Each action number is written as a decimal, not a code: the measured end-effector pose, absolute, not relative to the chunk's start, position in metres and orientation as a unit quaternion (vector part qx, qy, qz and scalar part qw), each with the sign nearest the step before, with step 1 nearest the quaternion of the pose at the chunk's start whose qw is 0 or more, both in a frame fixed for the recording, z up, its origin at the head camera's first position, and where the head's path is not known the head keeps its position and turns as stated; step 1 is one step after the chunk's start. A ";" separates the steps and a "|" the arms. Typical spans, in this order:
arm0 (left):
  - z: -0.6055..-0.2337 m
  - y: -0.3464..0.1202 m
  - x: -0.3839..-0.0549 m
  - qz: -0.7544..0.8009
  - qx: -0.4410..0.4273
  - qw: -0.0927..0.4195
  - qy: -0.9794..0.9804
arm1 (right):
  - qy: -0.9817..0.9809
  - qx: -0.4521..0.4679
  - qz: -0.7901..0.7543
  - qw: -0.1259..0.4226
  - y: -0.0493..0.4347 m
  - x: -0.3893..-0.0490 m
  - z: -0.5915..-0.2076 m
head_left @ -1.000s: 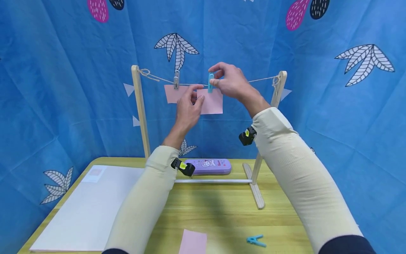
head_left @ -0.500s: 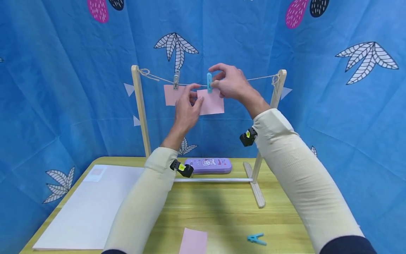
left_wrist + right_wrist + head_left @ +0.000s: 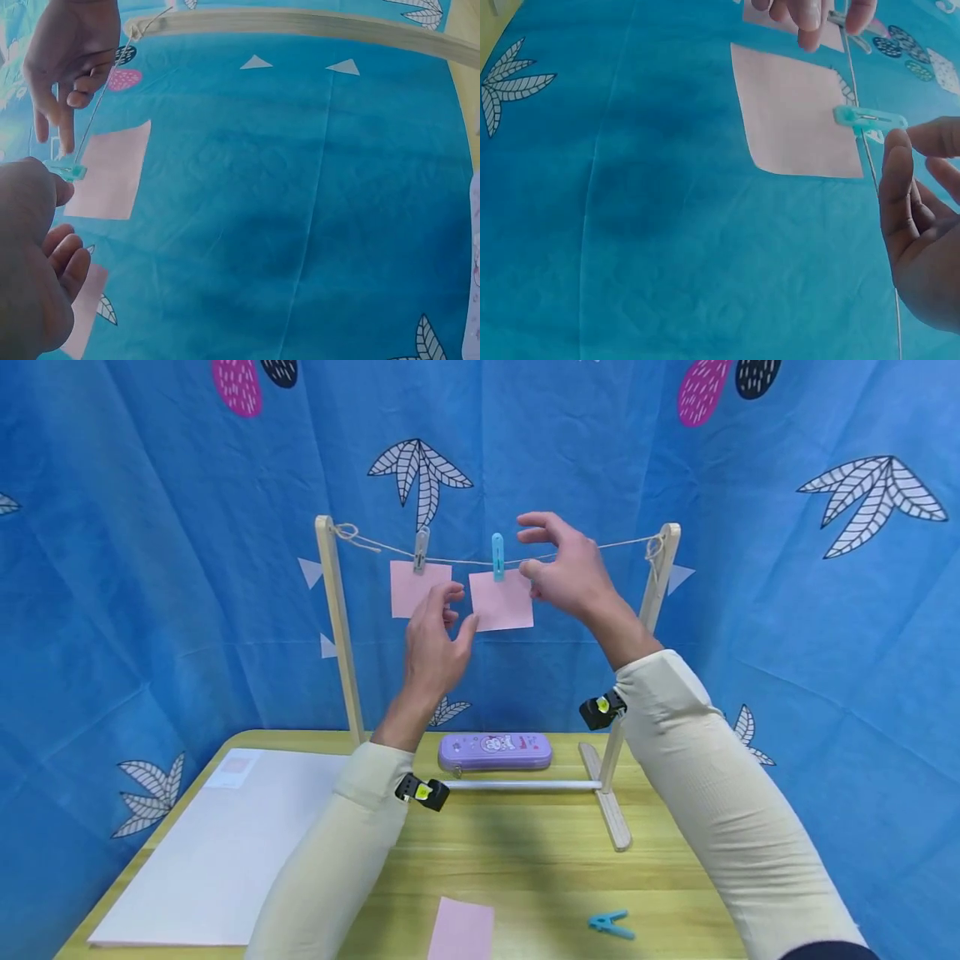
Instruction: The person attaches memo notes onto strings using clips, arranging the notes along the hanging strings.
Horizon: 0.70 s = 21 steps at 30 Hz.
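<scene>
A pink paper square [image 3: 501,603] hangs from the string [image 3: 457,562], held by a light-blue clothespin [image 3: 498,557]. To its left a second pink paper [image 3: 411,589] hangs under a grey clothespin [image 3: 422,550]. My left hand [image 3: 437,647] hovers between the two papers, thumb at the lower left edge of the right one, fingers loosely bent around nothing. Just right of the blue clothespin is my right hand [image 3: 573,568], its fingers spread apart and holding nothing. The right wrist view shows the clothespin [image 3: 866,118] gripping paper and string, with the right fingertips close by.
Wooden posts [image 3: 341,635] carry the string, joined low by a white rod [image 3: 525,785]. Behind the rod lies a purple pencil case [image 3: 495,751]. A large white board [image 3: 225,852] is at left. Nearer me are a pink paper [image 3: 461,930] and another blue clothespin [image 3: 611,924].
My right hand has let go of the blue clothespin and drawn back to the right. My left hand has released the paper and shifted slightly left and down. The paper now hangs from the clothespin.
</scene>
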<state>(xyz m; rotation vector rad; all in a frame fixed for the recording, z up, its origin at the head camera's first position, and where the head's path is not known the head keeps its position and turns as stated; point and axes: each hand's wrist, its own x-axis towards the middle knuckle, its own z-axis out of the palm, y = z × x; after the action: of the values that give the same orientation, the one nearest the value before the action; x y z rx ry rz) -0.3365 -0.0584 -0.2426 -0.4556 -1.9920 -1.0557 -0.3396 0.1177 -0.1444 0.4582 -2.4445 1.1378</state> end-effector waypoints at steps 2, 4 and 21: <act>-0.247 -0.061 -0.332 -0.413 -0.184 0.413 -0.791 | -0.865 0.177 0.410 0.231 0.122 -0.335 -0.151; -0.252 -0.065 -0.327 -0.412 -0.189 0.409 -0.792 | -0.858 0.188 0.407 0.252 0.127 -0.330 -0.160; -0.303 -0.109 -0.282 -0.420 -0.184 0.302 -0.836 | -0.889 0.224 0.350 0.194 0.170 -0.285 -0.251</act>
<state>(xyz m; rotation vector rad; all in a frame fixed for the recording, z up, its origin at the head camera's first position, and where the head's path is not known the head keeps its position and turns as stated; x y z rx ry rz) -0.2820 -0.1092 -0.3028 -0.4871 -2.2160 -1.1135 -0.2853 0.1704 -0.2513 0.6273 -2.4924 0.9830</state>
